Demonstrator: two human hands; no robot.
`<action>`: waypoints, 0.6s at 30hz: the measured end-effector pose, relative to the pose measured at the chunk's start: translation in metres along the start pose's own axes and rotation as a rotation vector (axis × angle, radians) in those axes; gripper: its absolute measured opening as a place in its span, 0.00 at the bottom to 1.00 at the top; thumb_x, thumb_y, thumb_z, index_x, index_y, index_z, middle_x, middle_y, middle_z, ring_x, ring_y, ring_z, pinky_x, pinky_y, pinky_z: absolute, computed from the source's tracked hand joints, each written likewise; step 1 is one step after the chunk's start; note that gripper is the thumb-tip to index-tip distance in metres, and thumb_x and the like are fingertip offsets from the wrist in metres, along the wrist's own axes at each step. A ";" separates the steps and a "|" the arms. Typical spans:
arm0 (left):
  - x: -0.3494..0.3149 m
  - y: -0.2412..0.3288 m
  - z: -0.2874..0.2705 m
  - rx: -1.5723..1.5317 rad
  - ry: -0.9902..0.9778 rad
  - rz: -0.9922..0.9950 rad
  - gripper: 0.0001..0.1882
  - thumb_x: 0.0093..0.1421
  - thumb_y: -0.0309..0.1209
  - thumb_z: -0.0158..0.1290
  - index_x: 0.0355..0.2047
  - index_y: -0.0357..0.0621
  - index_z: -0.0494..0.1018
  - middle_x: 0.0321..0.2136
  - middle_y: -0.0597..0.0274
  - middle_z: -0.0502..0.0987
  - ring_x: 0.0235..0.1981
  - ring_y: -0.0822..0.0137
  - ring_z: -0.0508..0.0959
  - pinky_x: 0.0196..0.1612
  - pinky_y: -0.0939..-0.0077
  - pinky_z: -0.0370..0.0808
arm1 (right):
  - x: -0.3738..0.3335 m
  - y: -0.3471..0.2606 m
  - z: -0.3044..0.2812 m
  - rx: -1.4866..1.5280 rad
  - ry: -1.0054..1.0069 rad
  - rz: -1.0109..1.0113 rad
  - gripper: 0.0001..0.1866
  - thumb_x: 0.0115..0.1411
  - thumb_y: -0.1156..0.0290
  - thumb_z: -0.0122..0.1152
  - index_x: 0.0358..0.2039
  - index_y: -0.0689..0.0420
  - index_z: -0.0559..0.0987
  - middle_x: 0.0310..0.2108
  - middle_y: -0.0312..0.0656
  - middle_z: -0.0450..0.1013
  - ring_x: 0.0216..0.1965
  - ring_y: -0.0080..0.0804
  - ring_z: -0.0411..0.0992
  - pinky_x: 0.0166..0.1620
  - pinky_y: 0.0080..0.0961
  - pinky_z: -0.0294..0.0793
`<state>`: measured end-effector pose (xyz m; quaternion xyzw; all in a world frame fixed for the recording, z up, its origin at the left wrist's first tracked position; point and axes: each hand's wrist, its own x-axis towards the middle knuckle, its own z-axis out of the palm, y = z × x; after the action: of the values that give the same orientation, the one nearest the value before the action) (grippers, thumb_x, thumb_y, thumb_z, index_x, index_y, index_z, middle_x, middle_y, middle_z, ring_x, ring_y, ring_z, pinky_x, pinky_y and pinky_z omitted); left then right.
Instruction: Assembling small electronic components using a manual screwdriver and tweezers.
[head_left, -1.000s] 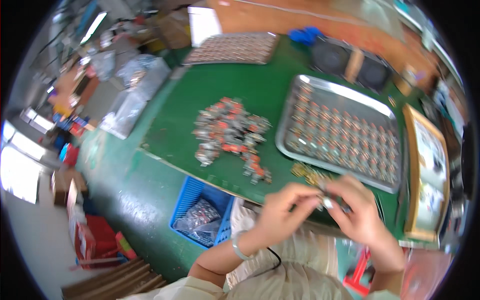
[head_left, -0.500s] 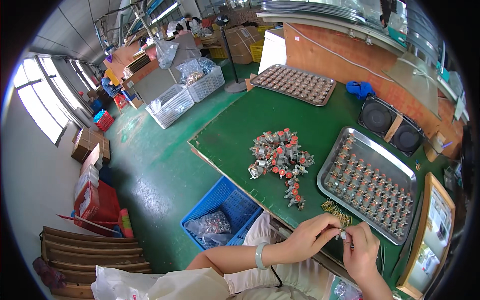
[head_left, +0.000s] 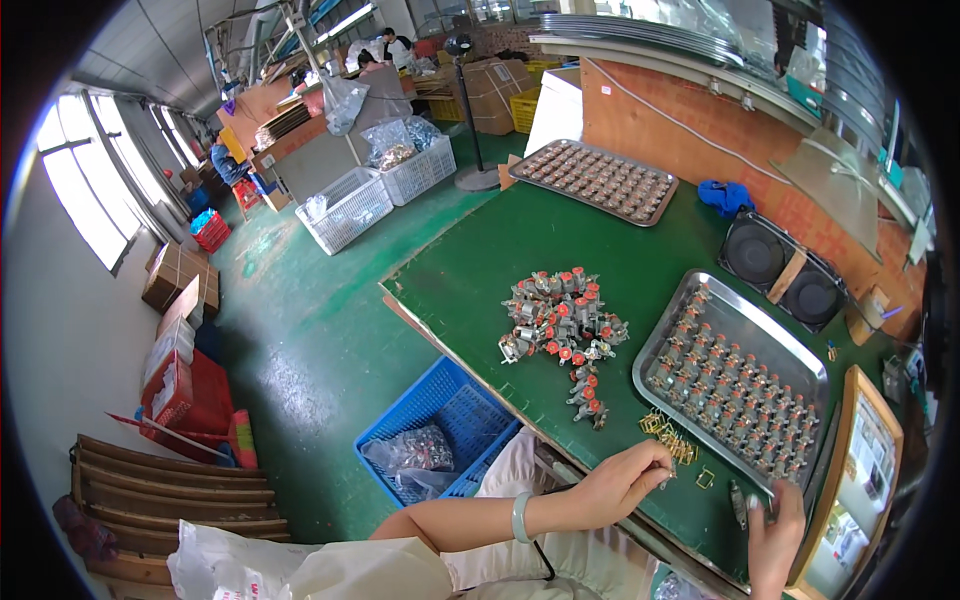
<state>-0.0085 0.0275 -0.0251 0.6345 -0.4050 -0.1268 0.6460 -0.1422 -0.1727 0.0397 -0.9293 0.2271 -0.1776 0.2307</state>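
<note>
My left hand (head_left: 632,484) is pinched at the table's front edge on a small metal part (head_left: 667,480), mostly covered by the fingertips. To its right, my right hand (head_left: 777,530) is closed beside the lower corner of a steel tray (head_left: 655,345); what its fingers grip, if anything, I cannot make out. Between the hands lie a dark, slim object (head_left: 738,504) and a single brass-coloured frame (head_left: 705,478). Just beyond my left hand is a small heap of similar brass-coloured frames (head_left: 668,432). Rows of small metal components with red tops (head_left: 735,385) stand in the tray.
A pile of loose red-topped components (head_left: 562,318) lies mid-table. Farther back rests another filled tray (head_left: 600,180). Twin black speakers (head_left: 755,252) and a wood-framed panel (head_left: 850,490) line the right side. A blue crate (head_left: 440,410) stands below the left edge.
My hands, together before, are now apart. The right has moved right and nearer the tray's lower corner, uncovering the single frame and the dark object. The left keeps its pinch.
</note>
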 end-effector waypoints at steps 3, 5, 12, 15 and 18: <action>0.007 -0.001 0.009 0.037 -0.075 0.007 0.04 0.61 0.25 0.41 0.36 0.39 0.62 0.32 0.58 0.67 0.29 0.66 0.69 0.34 0.75 0.67 | -0.025 0.034 -0.005 -0.246 -0.150 0.022 0.16 0.54 0.65 0.55 0.42 0.57 0.72 0.37 0.55 0.67 0.33 0.45 0.70 0.35 0.40 0.67; 0.009 0.000 0.017 0.009 -0.084 0.053 0.05 0.60 0.26 0.43 0.34 0.38 0.60 0.28 0.54 0.65 0.29 0.56 0.68 0.34 0.68 0.66 | -0.033 0.038 0.001 -0.263 -0.119 -0.010 0.16 0.54 0.65 0.55 0.42 0.58 0.72 0.36 0.54 0.67 0.32 0.46 0.70 0.35 0.39 0.67; 0.010 -0.010 0.022 -0.037 -0.085 0.019 0.05 0.60 0.26 0.42 0.34 0.38 0.59 0.26 0.55 0.64 0.27 0.58 0.67 0.33 0.69 0.65 | -0.029 0.024 -0.011 -0.205 -0.111 -0.091 0.16 0.54 0.65 0.57 0.41 0.58 0.73 0.34 0.50 0.67 0.31 0.49 0.68 0.33 0.38 0.69; 0.012 -0.009 0.025 -0.021 -0.076 0.038 0.05 0.60 0.26 0.42 0.33 0.38 0.59 0.25 0.56 0.64 0.27 0.58 0.67 0.33 0.69 0.65 | -0.024 0.017 -0.005 -0.248 -0.125 -0.150 0.14 0.54 0.66 0.56 0.40 0.58 0.73 0.37 0.51 0.68 0.34 0.50 0.69 0.34 0.37 0.70; 0.014 -0.008 0.023 -0.081 -0.129 -0.007 0.04 0.60 0.25 0.41 0.33 0.38 0.59 0.24 0.56 0.65 0.26 0.59 0.67 0.33 0.69 0.66 | -0.019 0.025 -0.001 -0.268 -0.109 -0.169 0.12 0.53 0.71 0.54 0.38 0.59 0.73 0.35 0.52 0.68 0.34 0.49 0.69 0.34 0.37 0.70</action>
<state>-0.0128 0.0003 -0.0301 0.5996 -0.4381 -0.1860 0.6434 -0.1673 -0.1833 0.0229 -0.9759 0.1568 -0.1137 0.1009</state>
